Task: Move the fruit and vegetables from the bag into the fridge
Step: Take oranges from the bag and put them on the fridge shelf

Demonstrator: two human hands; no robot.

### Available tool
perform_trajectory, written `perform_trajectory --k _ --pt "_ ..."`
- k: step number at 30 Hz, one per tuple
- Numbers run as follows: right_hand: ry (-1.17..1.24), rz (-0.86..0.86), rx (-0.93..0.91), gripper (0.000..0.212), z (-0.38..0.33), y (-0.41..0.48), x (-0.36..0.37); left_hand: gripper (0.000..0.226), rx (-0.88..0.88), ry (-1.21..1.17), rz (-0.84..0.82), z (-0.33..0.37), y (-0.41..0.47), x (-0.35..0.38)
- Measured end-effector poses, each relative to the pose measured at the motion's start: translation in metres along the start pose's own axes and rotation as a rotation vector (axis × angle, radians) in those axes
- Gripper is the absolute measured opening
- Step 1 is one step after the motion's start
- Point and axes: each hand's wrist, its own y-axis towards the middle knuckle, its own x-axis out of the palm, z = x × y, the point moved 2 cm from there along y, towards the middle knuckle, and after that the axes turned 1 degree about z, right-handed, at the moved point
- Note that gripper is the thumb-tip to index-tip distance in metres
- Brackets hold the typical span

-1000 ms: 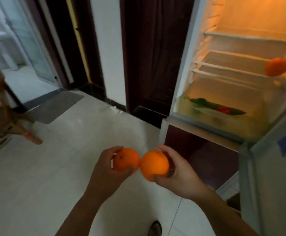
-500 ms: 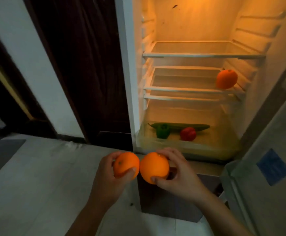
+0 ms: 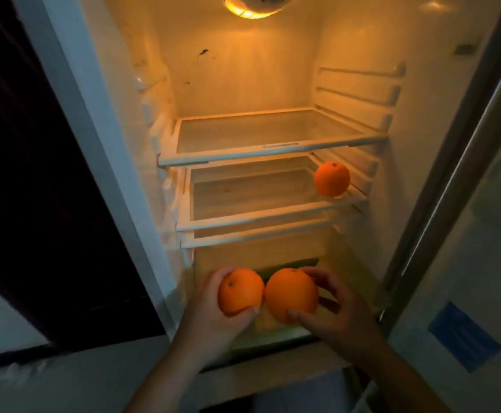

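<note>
Oranges are in both hands, one in each. The left orange [image 3: 240,290] sits in the left hand [image 3: 210,318], whose fingers curl around its far side while the thumb presses on its near underside. The right orange [image 3: 291,295], which looks a little bigger, is held by the right hand [image 3: 343,318] in the same manner: fingers wrapped over the far right side, thumb under the front. The two fruits touch each other, side by side, between the hands.

Both are held in front of the open fridge [image 3: 243,70], at the level of its bottom drawer [image 3: 358,277]. Directly behind the hands, above the two fruits, a strip of a green vegetable [image 3: 300,262] shows inside that drawer; more of it I cannot make out.

Above the hands is the middle shelf [image 3: 258,217]. On its right end, up and a little right of the right hand, a third orange [image 3: 332,178] rests near the side wall. Higher up is the top shelf [image 3: 273,147], and far above it the lamp [image 3: 255,8] glows yellow. To the right of the right hand stands the fridge door [image 3: 467,248] with a blue sticker [image 3: 465,341]. To the left of the left hand there is a dark door [image 3: 34,204].
</note>
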Motion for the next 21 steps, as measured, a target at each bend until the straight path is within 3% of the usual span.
perform_trajectory --k 5,10,21 --pt "0.042 0.166 -0.002 0.067 0.001 0.035 -0.004 0.07 0.148 0.025 -0.068 0.018 0.06 -0.005" --pt "0.009 0.302 -0.003 0.064 0.006 0.055 -0.019 0.058 0.189 -0.018 -0.146 0.043 0.098 0.006" --pt "-0.083 0.373 -0.044 0.067 0.007 0.101 -0.066 0.067 0.313 0.039 -0.158 0.087 0.16 0.048"
